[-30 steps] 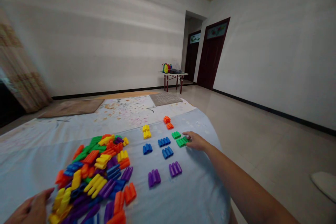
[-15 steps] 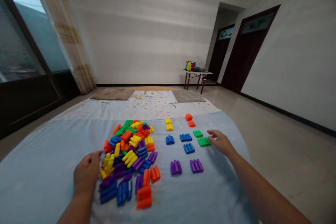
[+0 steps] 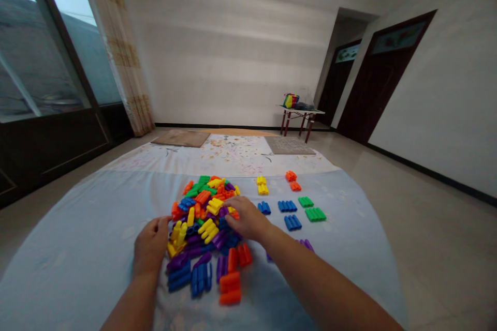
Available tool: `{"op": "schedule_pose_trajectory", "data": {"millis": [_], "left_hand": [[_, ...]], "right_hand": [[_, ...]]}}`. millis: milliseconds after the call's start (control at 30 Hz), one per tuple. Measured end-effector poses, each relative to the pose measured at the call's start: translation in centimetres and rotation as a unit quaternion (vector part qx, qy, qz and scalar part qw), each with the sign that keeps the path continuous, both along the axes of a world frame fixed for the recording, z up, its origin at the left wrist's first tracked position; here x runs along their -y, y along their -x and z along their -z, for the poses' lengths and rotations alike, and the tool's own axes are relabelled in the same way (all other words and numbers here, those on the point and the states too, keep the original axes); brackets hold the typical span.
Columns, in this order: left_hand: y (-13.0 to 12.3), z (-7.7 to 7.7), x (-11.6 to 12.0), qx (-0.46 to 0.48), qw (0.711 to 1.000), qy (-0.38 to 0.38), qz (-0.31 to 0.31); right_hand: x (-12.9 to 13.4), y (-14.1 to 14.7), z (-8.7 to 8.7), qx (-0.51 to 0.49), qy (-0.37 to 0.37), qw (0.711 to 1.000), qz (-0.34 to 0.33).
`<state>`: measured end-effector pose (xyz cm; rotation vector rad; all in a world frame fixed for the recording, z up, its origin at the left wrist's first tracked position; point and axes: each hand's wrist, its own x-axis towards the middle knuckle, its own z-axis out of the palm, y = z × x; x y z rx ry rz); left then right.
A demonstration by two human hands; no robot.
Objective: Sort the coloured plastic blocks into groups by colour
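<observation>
A heap of plastic toy building blocks [image 3: 208,230], made of joined tubes in yellow, blue, purple, orange and green, lies on the blue cloth. My left hand [image 3: 150,248] rests at the heap's left edge, its fingertips by an orange block [image 3: 176,210]; it is loosely bent and nothing shows in it. My right hand [image 3: 248,219] reaches over the heap's right side. Its thumb and forefinger are apart near a yellow block [image 3: 215,206] and a purple block [image 3: 223,211]. Some of its fingers are hidden from view.
Right of the heap lie separate colour groups: yellow blocks [image 3: 262,185], orange blocks [image 3: 293,181], blue blocks [image 3: 288,206], green blocks [image 3: 315,214] and purple blocks [image 3: 306,244], the last partly behind my right forearm. Two mats, one brown [image 3: 181,138] and one grey [image 3: 289,145], lie farther back.
My right hand has moved left from beside the green blocks to the heap. My left hand stays at the heap's left edge. The whole view has shifted slightly.
</observation>
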<state>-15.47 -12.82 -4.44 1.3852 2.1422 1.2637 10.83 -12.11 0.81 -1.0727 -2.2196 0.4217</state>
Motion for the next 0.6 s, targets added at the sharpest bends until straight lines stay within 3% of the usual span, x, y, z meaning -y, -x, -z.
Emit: {"op": "schedule_pose_trajectory", "data": {"millis": [100,200,467,600], "left_hand": [[0.0,-0.1,0.1,-0.002,1.000,0.006,0.006],[0.1,-0.2,0.0,-0.001,1.000,0.014,0.007],[0.3,-0.1,-0.3,-0.016,0.999,0.032,0.005],[0.4,0.0,-0.3,-0.025,0.999,0.031,0.000]], "right_hand": [[-1.2,3.0,-0.1,0.052,0.001,0.999,0.001],[-1.9,4.0,0.1,0.100,0.018,0.995,0.005],[-0.1,0.8,0.1,0.162,0.022,0.987,0.013],[0.0,-1.7,-0.3,0.062,0.005,0.998,0.019]]}}
